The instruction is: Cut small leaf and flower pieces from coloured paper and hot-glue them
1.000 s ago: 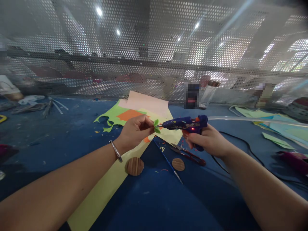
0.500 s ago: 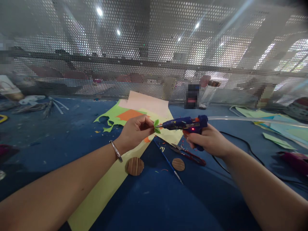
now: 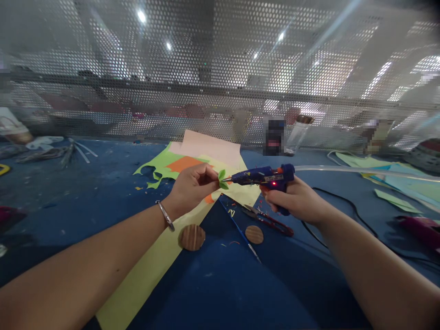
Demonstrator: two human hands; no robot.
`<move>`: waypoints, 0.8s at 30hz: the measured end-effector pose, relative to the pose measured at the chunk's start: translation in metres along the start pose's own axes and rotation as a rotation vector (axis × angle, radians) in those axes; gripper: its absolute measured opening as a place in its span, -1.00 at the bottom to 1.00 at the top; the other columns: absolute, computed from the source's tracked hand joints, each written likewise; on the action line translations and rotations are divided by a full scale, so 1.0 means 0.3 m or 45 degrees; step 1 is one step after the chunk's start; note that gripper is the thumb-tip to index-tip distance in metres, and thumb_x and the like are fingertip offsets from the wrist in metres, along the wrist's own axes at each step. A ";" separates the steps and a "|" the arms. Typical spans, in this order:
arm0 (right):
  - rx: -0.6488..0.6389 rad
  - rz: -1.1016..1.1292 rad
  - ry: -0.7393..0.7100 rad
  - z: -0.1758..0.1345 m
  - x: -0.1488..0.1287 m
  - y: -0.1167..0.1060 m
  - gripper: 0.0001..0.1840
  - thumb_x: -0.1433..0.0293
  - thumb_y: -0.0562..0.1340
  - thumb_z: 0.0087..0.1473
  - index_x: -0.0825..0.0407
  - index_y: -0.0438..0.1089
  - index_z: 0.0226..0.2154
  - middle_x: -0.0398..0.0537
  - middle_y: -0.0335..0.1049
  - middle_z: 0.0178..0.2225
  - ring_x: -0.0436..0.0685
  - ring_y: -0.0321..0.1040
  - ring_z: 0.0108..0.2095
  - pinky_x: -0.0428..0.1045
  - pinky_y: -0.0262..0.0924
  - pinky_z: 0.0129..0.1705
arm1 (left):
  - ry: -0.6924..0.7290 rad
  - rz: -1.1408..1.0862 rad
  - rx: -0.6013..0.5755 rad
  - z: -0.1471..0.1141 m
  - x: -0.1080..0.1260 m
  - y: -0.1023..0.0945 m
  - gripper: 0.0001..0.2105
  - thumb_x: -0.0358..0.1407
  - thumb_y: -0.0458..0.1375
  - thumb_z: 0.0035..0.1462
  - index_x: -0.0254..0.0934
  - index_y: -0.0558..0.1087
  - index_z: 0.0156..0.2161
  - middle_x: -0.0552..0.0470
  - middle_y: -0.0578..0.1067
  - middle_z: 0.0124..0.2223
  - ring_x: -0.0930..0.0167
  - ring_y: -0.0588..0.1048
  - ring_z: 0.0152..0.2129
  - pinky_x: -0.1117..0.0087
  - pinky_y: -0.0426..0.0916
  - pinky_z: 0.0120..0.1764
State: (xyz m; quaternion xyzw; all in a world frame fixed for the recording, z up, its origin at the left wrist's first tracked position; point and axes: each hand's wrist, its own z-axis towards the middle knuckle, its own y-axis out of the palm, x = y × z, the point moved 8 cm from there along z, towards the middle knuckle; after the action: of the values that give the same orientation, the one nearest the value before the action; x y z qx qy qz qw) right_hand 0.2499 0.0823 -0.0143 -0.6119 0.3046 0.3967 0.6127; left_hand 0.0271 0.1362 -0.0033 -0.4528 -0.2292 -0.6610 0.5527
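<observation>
Between the thumb and fingers of my left hand [image 3: 196, 184] is a small green paper leaf piece [image 3: 223, 179] with lobes above and below. My right hand [image 3: 297, 197] is wrapped round the grip of a blue glue gun [image 3: 263, 176], its red light lit and a long clear glue stick [image 3: 343, 170] coming out of its back. The metal nozzle points left and meets the middle of the leaf piece; whether glue is coming out is too small to see. Below lie two striped wooden discs, the larger [image 3: 192, 237] on the left and the smaller [image 3: 254, 234] on the right.
Coloured paper sheets [image 3: 209, 146] lie under and behind my hands. Red-handled scissors [image 3: 271, 220] and a blue paintbrush [image 3: 240, 231] rest below the glue gun. A black cable [image 3: 354, 206] runs right. A perforated metal screen [image 3: 206, 68] stands at the table's back.
Almost nothing differs. Hands, leaf piece and glue gun have shifted very slightly left in the view, with the nozzle still at the leaf piece.
</observation>
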 end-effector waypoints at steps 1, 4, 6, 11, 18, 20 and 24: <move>-0.002 0.002 -0.004 0.000 0.000 0.000 -0.90 0.33 0.27 -0.06 -0.01 0.33 -0.49 -0.14 0.34 -0.65 0.03 0.21 -0.61 -0.03 0.09 -0.59 | 0.004 -0.010 0.016 0.000 0.003 -0.003 -0.80 -0.25 0.41 0.00 -0.26 0.49 -0.42 0.05 0.53 -0.40 0.44 0.48 -0.46 0.37 0.43 -0.33; -0.057 0.047 -0.048 0.003 -0.013 0.010 -0.88 0.37 0.27 -0.04 -0.01 0.32 -0.53 -0.16 0.33 -0.66 0.02 0.22 -0.61 -0.04 0.11 -0.57 | 0.034 -0.043 0.089 -0.002 0.014 -0.019 -0.82 -0.28 0.41 -0.01 -0.25 0.49 -0.41 0.06 0.54 -0.39 0.44 0.48 -0.45 0.37 0.44 -0.31; -0.114 0.078 -0.031 0.009 -0.010 0.019 -0.81 0.36 0.26 0.01 0.00 0.30 -0.56 -0.16 0.32 -0.67 0.00 0.23 -0.61 -0.06 0.13 -0.55 | 0.045 -0.065 0.150 -0.003 0.018 -0.036 -0.83 -0.32 0.42 -0.02 -0.25 0.50 -0.39 0.06 0.55 -0.37 0.44 0.50 -0.42 0.36 0.44 -0.28; -0.306 0.087 0.245 0.031 0.078 0.056 -0.62 0.21 0.32 0.08 0.04 0.28 -0.61 -0.13 0.31 -0.68 -0.02 0.24 -0.66 -0.10 0.12 -0.61 | 0.045 -0.076 0.256 -0.004 0.013 -0.067 -0.83 -0.36 0.40 -0.02 -0.23 0.49 -0.36 0.08 0.54 -0.38 0.44 0.51 -0.41 0.36 0.45 -0.28; -0.233 -0.245 0.503 0.060 0.200 0.012 -0.49 -0.03 0.24 0.16 0.03 0.31 -0.56 -0.09 0.36 -0.63 0.00 0.27 -0.69 -0.09 0.09 -0.65 | 0.088 -0.024 0.165 -0.003 0.029 -0.042 -0.85 -0.38 0.38 -0.03 -0.26 0.50 -0.34 0.07 0.56 -0.37 0.46 0.53 -0.42 0.40 0.47 -0.30; -0.201 -0.539 0.462 0.065 0.190 -0.016 -0.43 -0.07 0.17 0.20 0.01 0.30 -0.59 -0.07 0.34 -0.65 0.04 0.29 -0.67 -0.08 0.09 -0.61 | 0.109 0.031 0.138 -0.005 0.035 -0.035 -0.87 -0.38 0.37 -0.01 -0.27 0.50 -0.34 0.06 0.57 -0.36 0.46 0.52 -0.43 0.42 0.46 -0.32; 0.115 -1.137 0.225 0.054 0.073 -0.073 -0.48 -0.06 0.22 0.14 -0.01 0.36 -0.59 0.00 0.44 -0.54 0.15 0.36 -0.50 -0.04 -0.04 -0.52 | 0.148 0.080 0.121 -0.008 0.039 -0.028 -0.89 -0.38 0.35 0.03 -0.27 0.50 -0.34 0.05 0.56 -0.37 0.46 0.51 -0.43 0.42 0.46 -0.32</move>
State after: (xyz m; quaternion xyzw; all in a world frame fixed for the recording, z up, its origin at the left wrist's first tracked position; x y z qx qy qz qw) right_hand 0.2779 0.1022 -0.0209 -0.6875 0.0792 0.0263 0.7214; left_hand 0.0186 0.1306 0.0070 -0.3938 -0.2134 -0.6570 0.6064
